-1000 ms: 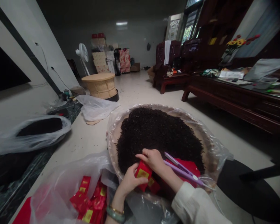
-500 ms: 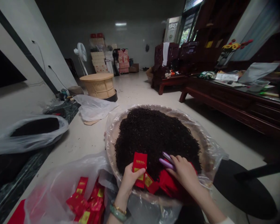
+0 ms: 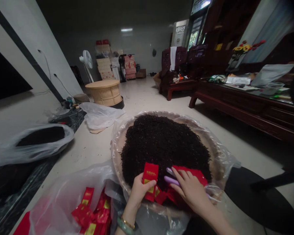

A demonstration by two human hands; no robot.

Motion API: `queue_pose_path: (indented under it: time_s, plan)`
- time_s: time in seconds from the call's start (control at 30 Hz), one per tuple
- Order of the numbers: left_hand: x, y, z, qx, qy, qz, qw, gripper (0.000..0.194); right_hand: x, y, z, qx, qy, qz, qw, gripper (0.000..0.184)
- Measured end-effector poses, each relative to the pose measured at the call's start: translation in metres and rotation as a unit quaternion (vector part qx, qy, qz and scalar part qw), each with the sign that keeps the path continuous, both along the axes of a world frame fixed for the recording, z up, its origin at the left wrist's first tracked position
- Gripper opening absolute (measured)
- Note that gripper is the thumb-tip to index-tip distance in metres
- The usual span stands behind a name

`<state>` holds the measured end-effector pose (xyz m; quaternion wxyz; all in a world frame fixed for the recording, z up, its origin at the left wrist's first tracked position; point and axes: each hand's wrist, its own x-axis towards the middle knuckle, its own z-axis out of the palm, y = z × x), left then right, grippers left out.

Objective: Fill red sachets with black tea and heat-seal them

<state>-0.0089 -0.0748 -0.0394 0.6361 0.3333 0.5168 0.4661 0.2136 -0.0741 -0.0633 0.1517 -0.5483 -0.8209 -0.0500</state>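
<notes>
My left hand (image 3: 137, 192) is closed around a red tea packet (image 3: 151, 172) with gold lettering and a yellow label, held upright over the near rim of a round tray (image 3: 118, 156). A heap of dark loose tea leaves (image 3: 161, 140) fills much of the tray. My right hand (image 3: 189, 189) grips a lilac hair straightener (image 3: 171, 180), its arms slightly apart and pointing at the packet. Under and beside it lie more red packets (image 3: 192, 173), partly covered by my hand.
At the lower left, a clear plastic bag (image 3: 56, 199) holds several red packets (image 3: 84, 212). Another bag of dark leaves (image 3: 41, 135) rests further left. A black round base (image 3: 257, 195) stands right of the tray. Beyond are a wooden drum-shaped stand (image 3: 104, 91) and a low dark table (image 3: 235, 104).
My right hand has left the packet's top and taken hold of the hair straightener, drawing its tips nearer the packet. My left hand has kept the packet, now upright with its front facing me.
</notes>
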Motion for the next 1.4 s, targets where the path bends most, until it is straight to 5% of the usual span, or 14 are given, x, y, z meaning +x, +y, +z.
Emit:
queue_pose_path:
  time_s: [0.13,0.23,0.4,0.7,1.4]
  plan:
    - [-0.001,0.0,-0.002,0.003,0.008,0.0,1.0,0.045,0.003,-0.007,-0.007,-0.006,-0.011,-0.015,1.0,0.054]
    - [-0.002,-0.002,-0.003,0.005,0.023,0.001,1.0,0.043,0.009,-0.001,-0.002,-0.069,0.07,-0.032,0.995,0.05]
    - [0.001,-0.005,-0.004,0.01,0.024,-0.029,0.999,0.044,0.006,0.014,0.029,-0.194,0.245,-0.017,0.95,0.042]
    - [0.012,-0.007,-0.013,0.05,0.056,-0.08,0.994,0.041,-0.033,0.02,0.077,-0.251,0.235,0.079,0.935,0.023]
    - [0.017,-0.012,-0.022,0.042,0.071,-0.076,0.994,0.038,-0.035,0.022,0.073,-0.259,0.303,0.078,0.914,0.015]
